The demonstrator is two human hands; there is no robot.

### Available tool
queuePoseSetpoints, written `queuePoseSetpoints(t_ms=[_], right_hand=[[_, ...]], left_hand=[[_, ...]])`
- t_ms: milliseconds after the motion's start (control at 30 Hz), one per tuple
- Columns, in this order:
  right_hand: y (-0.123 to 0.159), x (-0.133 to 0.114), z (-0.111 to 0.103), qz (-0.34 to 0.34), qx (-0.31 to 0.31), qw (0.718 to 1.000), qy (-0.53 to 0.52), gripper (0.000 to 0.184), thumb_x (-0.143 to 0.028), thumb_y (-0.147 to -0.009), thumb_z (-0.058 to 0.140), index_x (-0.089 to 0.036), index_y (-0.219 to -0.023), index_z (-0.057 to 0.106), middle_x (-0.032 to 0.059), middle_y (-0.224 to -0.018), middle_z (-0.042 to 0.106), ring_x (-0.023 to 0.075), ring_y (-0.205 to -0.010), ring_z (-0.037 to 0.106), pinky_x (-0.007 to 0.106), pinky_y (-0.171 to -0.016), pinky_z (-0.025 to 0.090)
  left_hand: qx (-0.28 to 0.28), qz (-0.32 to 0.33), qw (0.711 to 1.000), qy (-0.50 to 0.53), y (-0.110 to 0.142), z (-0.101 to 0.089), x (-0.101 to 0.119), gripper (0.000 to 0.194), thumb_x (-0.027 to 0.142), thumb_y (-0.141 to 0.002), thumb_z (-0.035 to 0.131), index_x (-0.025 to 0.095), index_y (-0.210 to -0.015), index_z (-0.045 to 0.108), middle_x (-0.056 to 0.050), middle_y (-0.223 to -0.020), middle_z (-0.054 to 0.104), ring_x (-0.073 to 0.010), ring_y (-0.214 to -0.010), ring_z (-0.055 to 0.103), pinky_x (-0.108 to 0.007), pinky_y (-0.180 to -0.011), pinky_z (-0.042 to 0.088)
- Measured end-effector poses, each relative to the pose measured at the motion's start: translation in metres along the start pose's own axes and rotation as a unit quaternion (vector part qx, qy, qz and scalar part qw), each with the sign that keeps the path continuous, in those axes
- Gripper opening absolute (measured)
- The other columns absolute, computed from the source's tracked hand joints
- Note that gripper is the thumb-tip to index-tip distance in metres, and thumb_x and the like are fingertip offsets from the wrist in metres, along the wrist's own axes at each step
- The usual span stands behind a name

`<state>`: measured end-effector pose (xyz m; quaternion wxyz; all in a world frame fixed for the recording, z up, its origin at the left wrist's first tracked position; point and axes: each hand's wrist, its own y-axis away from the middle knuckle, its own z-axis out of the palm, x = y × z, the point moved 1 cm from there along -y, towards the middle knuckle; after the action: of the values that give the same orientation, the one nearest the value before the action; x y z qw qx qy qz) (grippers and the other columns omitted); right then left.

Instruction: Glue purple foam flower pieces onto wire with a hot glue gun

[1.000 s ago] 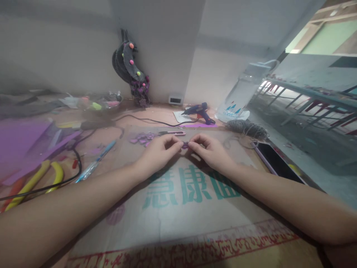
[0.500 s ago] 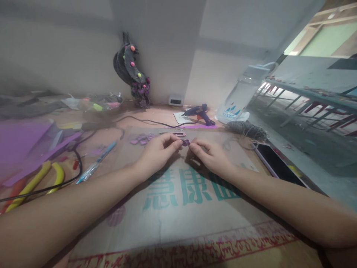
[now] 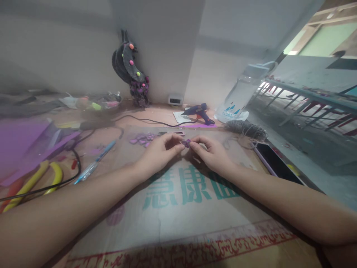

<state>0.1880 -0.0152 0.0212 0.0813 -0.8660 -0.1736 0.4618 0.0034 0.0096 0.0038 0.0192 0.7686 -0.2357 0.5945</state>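
Observation:
Between my fingertips is a small purple flower-like piece (image 3: 186,143), partly hidden by the fingers. My left hand (image 3: 165,148) pinches it from the left, and my right hand (image 3: 208,149) pinches its other side. Both hands are held over a printed cardboard sheet (image 3: 178,227) with large green characters. Several small purple cut pieces (image 3: 142,139) lie on the sheet just beyond my left hand. Behind the hands rests a small cutter-like tool with a pale pink handle (image 3: 177,133).
A glue gun (image 3: 198,111) lies at the back, its dark cable running left. To the right are a water bottle (image 3: 237,93), grey twine (image 3: 247,129) and a phone (image 3: 279,163). Purple sheets (image 3: 25,149) and a pen (image 3: 96,160) are at left. A decorated grey crescent (image 3: 129,69) leans against the wall.
The purple piece has turned slightly between my fingers, showing more of its purple face. My fingertips have shifted a little; both hands stay in nearly the same place.

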Motion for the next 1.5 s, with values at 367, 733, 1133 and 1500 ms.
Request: queuePoseSetpoints(t_ms=[367,733,1133,1500], right_hand=[[-0.001,0.003,0.001,-0.016,0.006,1.0,0.005,0.021,-0.035,-0.091,0.052,-0.019,-0.081,0.061,-0.0021,-0.062,0.06,0.0138,-0.061,0.058,0.026,-0.06,0.044],[-0.015,0.02,-0.004,-0.128,0.02,0.985,0.115,0.033,-0.026,-0.095,0.04,-0.021,-0.122,0.059,0.0102,-0.129,0.061,0.0235,-0.123,0.053,0.044,-0.105,0.04],[-0.02,0.028,0.001,-0.121,-0.03,0.958,0.258,0.029,-0.027,-0.091,0.054,-0.014,-0.115,0.062,0.0126,-0.104,0.063,0.0249,-0.102,0.057,0.042,-0.09,0.047],[-0.016,0.016,-0.004,-0.169,-0.09,0.926,0.325,0.024,-0.02,-0.091,0.053,-0.014,-0.109,0.068,0.0104,-0.094,0.062,0.02,-0.085,0.057,0.033,-0.076,0.045]], left_hand=[[0.006,0.028,0.999,-0.046,0.003,-0.001,0.004,0.032,0.031,-0.086,0.061,0.02,-0.116,0.066,-0.006,-0.101,0.07,-0.0193,-0.092,0.064,-0.033,-0.085,0.049],[-0.047,0.004,0.996,-0.08,0.003,0.001,0.007,0.023,0.038,-0.087,0.056,0.017,-0.089,0.067,-0.002,-0.082,0.071,-0.0146,-0.07,0.062,-0.024,-0.064,0.046],[-0.104,0.025,0.985,-0.132,0.006,0.005,0.008,0.02,0.035,-0.085,0.056,0.019,-0.086,0.069,-0.001,-0.084,0.072,-0.0156,-0.075,0.062,-0.026,-0.069,0.045],[-0.085,-0.005,0.994,-0.075,0.006,0.005,0.004,0.018,0.035,-0.083,0.06,0.019,-0.087,0.069,-0.003,-0.086,0.073,-0.0172,-0.077,0.065,-0.027,-0.069,0.048]])
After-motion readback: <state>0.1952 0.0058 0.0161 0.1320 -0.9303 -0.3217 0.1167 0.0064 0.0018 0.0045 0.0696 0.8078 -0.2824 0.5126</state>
